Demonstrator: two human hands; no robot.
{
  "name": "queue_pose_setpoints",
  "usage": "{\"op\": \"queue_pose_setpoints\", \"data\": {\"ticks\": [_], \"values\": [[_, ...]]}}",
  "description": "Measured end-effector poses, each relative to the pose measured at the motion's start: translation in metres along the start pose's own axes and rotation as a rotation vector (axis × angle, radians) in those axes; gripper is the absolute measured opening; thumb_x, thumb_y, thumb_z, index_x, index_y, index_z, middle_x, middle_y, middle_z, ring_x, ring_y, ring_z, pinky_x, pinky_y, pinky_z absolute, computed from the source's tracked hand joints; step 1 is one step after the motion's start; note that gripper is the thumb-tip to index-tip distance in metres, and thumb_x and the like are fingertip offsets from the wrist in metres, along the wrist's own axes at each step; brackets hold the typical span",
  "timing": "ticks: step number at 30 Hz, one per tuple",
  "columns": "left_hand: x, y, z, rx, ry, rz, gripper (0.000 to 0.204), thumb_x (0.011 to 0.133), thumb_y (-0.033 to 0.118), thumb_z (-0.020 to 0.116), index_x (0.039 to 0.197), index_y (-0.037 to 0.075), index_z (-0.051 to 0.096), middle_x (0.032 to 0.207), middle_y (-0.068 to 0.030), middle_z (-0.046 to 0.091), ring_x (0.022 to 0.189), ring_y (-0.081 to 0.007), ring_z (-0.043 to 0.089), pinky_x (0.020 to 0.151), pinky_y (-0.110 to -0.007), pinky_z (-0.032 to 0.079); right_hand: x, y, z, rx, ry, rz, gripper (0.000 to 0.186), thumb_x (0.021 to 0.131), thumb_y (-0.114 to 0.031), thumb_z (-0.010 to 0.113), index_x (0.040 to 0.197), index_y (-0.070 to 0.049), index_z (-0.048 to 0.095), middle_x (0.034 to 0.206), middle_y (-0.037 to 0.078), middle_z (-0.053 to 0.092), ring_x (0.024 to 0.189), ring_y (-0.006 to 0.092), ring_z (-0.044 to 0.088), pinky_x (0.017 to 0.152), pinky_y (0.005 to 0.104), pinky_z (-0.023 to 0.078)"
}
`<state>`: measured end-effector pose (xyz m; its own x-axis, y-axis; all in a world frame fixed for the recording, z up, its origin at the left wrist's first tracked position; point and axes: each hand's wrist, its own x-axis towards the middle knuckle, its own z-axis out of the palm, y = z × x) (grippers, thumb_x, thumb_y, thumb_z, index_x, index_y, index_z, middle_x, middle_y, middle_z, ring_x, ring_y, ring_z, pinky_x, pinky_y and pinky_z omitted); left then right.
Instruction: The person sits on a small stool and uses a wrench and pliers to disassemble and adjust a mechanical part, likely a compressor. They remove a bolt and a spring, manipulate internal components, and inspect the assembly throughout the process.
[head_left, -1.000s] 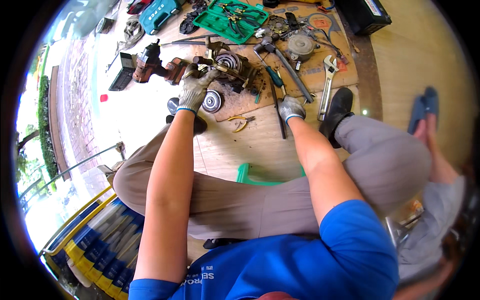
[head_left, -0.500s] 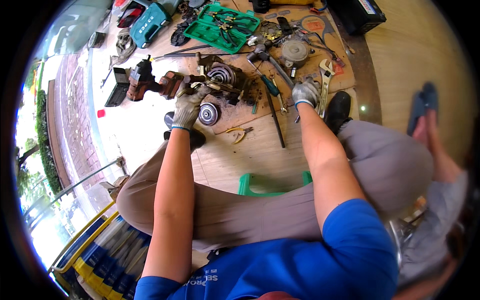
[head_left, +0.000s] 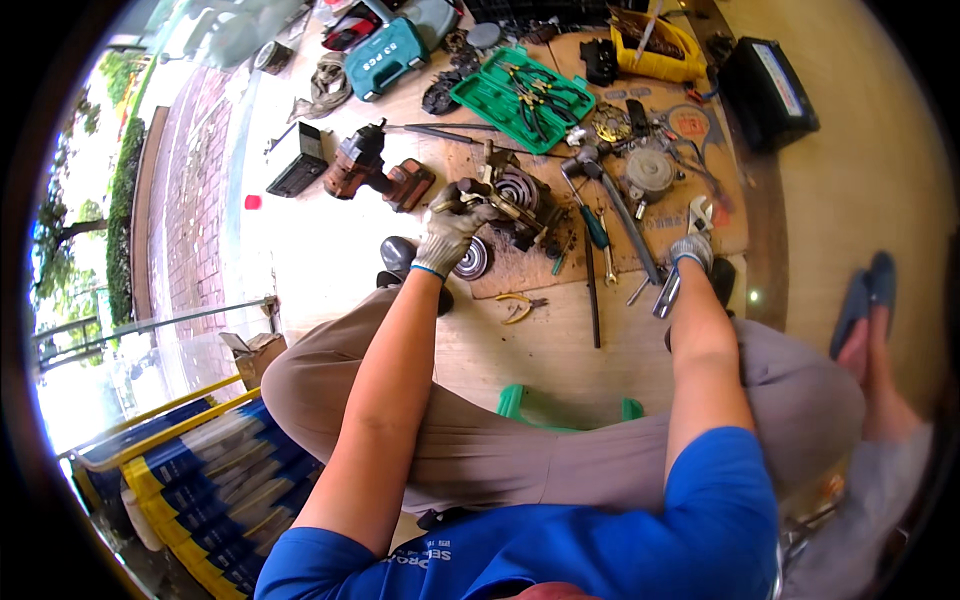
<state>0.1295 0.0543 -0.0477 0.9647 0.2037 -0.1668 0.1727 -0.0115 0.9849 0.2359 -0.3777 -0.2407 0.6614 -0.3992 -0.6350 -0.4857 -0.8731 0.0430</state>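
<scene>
My left hand (head_left: 447, 240), in a knitted glove, is closed around a metal edge of a dirty pulley-fronted machine part (head_left: 519, 192). Beneath that hand lies a loose round grooved pulley (head_left: 473, 259). On the right, my gloved right hand (head_left: 691, 251) wraps round the handle of an adjustable wrench (head_left: 699, 213); its jaws show beyond the fingers and its handle end below the wrist. Just left of this hand lies a hammer (head_left: 622, 205) with a long handle. A green screwdriver (head_left: 596, 228), a combination wrench (head_left: 608, 262) and a dark rod (head_left: 592, 300) lie between my hands.
Yellow-handled pliers (head_left: 520, 307) lie nearer me. An impact driver (head_left: 365, 170) stands at left. Farther off are a green plier case (head_left: 525, 98), a teal toolbox (head_left: 385, 58), a yellow bin (head_left: 658, 48) and a black battery (head_left: 768, 92). Another person's feet (head_left: 862, 300) are at right.
My right hand has moved from the end of the hammer handle onto the adjustable wrench, now gripped. My left hand stays on the machine part. The whole view has shifted.
</scene>
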Motion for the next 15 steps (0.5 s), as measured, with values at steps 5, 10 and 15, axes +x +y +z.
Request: {"op": "queue_pose_setpoints", "data": {"ticks": [5,10,15], "values": [[-0.008,-0.017,-0.018,0.152,0.055,0.042,0.044,0.081,0.023,0.083,0.113,0.002,0.063,0.102,-0.0104,0.07,0.094,-0.0178,0.065,0.083,-0.033,0.053,-0.023,-0.02,0.029,0.04,0.087,0.014,0.036,0.078,-0.026,0.072,0.109,-0.007,0.071,0.115,0.017,0.07,0.105,0.0309,0.07,0.086,0.0426,0.058],[0.017,-0.017,0.007,0.249,0.029,0.017,0.049,0.082,0.014,0.083,0.122,0.001,0.058,0.106,-0.0066,0.065,0.096,-0.0153,0.061,0.084,-0.031,0.053,0.052,0.041,0.043,-0.233,0.168,-0.237,0.027,0.089,-0.027,0.059,0.1,-0.009,0.075,0.11,0.016,0.072,0.103,0.0315,0.07,0.083,0.0455,0.058],[-0.015,0.013,-0.002,0.504,0.104,-0.056,0.053,0.079,0.037,0.082,0.116,0.005,0.063,0.105,-0.0107,0.071,0.096,-0.0218,0.066,0.084,-0.035,0.052,0.01,0.042,0.059,-0.202,0.068,-0.513,0.02,0.092,-0.022,0.055,0.095,-0.011,0.072,0.099,0.014,0.071,0.096,0.0294,0.069,0.08,0.0423,0.056]]}}
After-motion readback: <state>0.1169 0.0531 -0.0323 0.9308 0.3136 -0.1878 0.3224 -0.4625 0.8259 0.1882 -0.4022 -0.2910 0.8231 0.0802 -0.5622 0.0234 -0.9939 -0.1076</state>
